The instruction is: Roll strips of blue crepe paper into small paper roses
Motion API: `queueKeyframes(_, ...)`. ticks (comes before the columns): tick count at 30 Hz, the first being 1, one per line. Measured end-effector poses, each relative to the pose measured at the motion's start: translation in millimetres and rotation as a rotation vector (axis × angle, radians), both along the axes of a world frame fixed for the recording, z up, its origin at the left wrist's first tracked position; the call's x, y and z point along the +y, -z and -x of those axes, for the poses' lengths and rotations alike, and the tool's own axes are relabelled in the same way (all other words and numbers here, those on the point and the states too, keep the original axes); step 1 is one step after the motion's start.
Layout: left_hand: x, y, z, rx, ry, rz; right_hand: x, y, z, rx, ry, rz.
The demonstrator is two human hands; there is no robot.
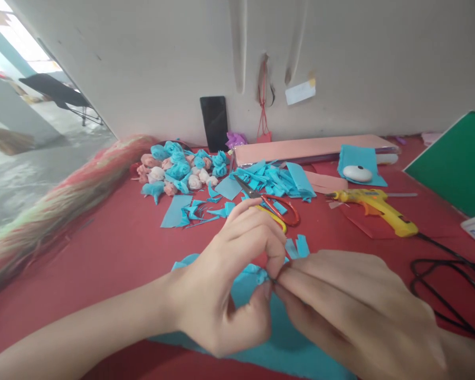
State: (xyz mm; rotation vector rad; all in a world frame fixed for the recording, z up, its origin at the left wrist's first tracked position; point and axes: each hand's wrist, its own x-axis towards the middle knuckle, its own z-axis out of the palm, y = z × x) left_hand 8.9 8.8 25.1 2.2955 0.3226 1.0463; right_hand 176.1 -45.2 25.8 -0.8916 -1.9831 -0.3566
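Between finger and thumb, my left hand [237,274] pinches a small gathered piece of blue crepe paper [257,273]. The fingers of my right hand [352,306] are closed against the same spot, meeting the left fingertips at the paper's end; the exact contact is partly hidden. Beneath both hands lies a larger blue crepe sheet [293,343] on the red tabletop [122,264]. Just beyond my left knuckles rest scissors [287,211] with red and yellow handles, partly covered by that hand.
Blue, pink and white paper rosettes [182,169] are heaped at the back left, beside cut blue strips [267,177]. A yellow glue gun [376,206] with a black cord [443,264] lies right. A phone [215,124] leans on the wall; a white mouse [357,173] sits nearby.
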Motion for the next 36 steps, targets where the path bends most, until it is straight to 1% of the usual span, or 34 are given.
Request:
queueKeyframes(2,0,0.1,0,0.004,0.005,-0.004,0,-0.1,0,0.019,0.013,-0.064)
queueKeyframes(4,1,0.0,-1,0.002,0.008,-0.006,0,-0.9,-1,0.023,0.018,-0.096)
queueKeyframes(10,0,-0.6,0,0.025,0.005,0.003,-3,2.2,-3,-0.060,-0.025,0.147)
queueKeyframes(15,1,-1.1,1,0.062,-0.004,-0.004,-3,0.4,-6,-0.058,-0.036,0.205)
queueKeyframes(16,1,-1.0,1,0.063,-0.006,-0.007,-3,-1.3,-7,-0.052,-0.012,0.220)
queueKeyframes(18,2,-0.4,1,0.052,-0.014,-0.024,-2,-4.8,-7,-0.020,-0.007,0.239)
queueKeyframes(19,2,-0.1,1,0.047,-0.017,-0.032,-1,-6.3,-6,-0.032,-0.025,0.303)
queueKeyframes(21,3,0.1,1,0.041,-0.021,-0.037,1,-8.5,-4,0.025,-0.074,0.337)
queueKeyframes(24,3,-1.7,1,0.027,-0.022,-0.013,5,-10.1,-3,0.148,-0.142,0.465)
queueKeyframes(27,2,-4.2,1,0.007,-0.014,0.088,8,-11.6,-3,0.306,-0.185,0.698)
queueKeyframes(29,2,-4.1,-1,-0.031,0.020,0.221,10,-12.4,-4,0.420,-0.241,0.882)
queueKeyframes(31,1,-2.3,-2,-0.079,0.103,0.386,11,-12.6,-5,0.532,-0.319,1.026)
queueKeyframes(33,1,0.1,-2,-0.098,0.176,0.511,11,-12.2,-6,0.610,-0.368,1.104)
queueKeyframes(34,2,1.0,-2,-0.097,0.194,0.541,11,-11.9,-6,0.632,-0.379,1.129)
queueKeyframes(36,2,1.9,-1,-0.088,0.184,0.546,11,-11.3,-6,0.657,-0.394,1.150)
